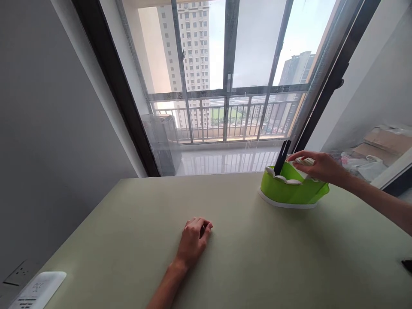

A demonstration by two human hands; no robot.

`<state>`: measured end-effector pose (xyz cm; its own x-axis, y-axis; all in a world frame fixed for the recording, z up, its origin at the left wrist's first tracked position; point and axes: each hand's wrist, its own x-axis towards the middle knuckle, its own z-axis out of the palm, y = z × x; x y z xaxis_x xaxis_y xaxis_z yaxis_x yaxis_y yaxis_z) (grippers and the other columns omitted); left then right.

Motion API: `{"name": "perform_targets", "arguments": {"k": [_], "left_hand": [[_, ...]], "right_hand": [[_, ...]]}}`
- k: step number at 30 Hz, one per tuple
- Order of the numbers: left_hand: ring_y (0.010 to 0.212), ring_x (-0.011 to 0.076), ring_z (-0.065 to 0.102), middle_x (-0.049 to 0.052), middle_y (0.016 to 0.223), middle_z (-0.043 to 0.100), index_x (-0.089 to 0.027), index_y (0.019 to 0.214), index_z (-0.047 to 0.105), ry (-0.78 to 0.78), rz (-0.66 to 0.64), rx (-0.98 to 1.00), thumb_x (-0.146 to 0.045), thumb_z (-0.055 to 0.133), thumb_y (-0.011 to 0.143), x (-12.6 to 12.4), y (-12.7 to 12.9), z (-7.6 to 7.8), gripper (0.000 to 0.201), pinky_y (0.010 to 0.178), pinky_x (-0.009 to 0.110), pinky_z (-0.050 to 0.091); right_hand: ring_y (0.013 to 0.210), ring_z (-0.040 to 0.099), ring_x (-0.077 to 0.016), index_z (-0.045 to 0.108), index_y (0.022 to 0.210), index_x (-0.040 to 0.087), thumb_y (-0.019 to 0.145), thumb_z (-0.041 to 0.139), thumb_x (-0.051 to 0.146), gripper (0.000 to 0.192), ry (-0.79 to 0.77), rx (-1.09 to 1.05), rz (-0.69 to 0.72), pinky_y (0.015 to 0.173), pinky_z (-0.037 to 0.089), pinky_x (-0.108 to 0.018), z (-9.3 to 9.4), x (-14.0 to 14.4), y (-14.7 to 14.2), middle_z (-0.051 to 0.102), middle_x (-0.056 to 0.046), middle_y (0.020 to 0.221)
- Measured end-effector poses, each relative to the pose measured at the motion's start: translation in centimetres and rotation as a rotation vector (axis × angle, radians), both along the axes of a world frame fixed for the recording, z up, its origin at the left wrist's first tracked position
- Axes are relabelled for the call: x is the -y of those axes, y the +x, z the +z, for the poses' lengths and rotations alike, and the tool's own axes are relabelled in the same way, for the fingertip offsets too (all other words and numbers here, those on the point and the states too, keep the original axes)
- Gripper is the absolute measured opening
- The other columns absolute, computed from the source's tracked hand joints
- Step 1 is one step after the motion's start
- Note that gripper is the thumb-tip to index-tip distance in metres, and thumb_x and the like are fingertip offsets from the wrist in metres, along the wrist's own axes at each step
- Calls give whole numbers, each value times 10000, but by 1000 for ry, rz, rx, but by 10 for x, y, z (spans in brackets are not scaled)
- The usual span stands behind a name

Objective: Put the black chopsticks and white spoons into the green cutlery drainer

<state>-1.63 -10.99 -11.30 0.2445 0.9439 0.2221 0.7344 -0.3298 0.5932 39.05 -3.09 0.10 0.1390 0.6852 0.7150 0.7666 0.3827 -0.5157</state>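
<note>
- Your left hand [193, 240] rested on the pale surface [257, 257], fingers curled loosely, grasping nothing;
- farther off, your right hand [318, 167] pinched a whitish object [304, 162] over the green holder [291, 191];
- a dark stick [282, 158] stood inside it.

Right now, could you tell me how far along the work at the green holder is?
A black item already stands in the green holder. The right hand is over the holder, touching a pale item. The left hand rests curled on the table.

Black object [407, 265] cut off at right edge; white device [37, 290] text unreadable.
</note>
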Motion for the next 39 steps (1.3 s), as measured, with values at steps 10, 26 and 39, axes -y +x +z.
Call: {"name": "perform_targets", "arguments": {"k": [10,26,39], "left_hand": [[833,221,627,31,893,736,-226,886,669,-15,-13,-1,-402,437,1030,-1,-1,-1,325,906,399,432],[881,236,637,38,908,734,-233,885,668,-25,6,-21,-398,432,1029,1,1,3,322,899,395,439],[889,235,634,38,916,732,-235,875,659,-39,0,-20,-405,426,1036,1,1,8,330,918,406,434]], "right_hand": [[865,711,-216,641,1072,213,964,560,229,137,-31,185,-45,640,462,-299,11,13,-15,770,-115,1067],[656,555,-155,689,924,206,912,485,260,211,-725,-274,624,597,386,-258,-132,82,-167,639,6,744],[632,470,-152,694,906,206,900,500,286,209,-728,-375,599,599,351,-256,-140,85,-167,584,19,703]]}}
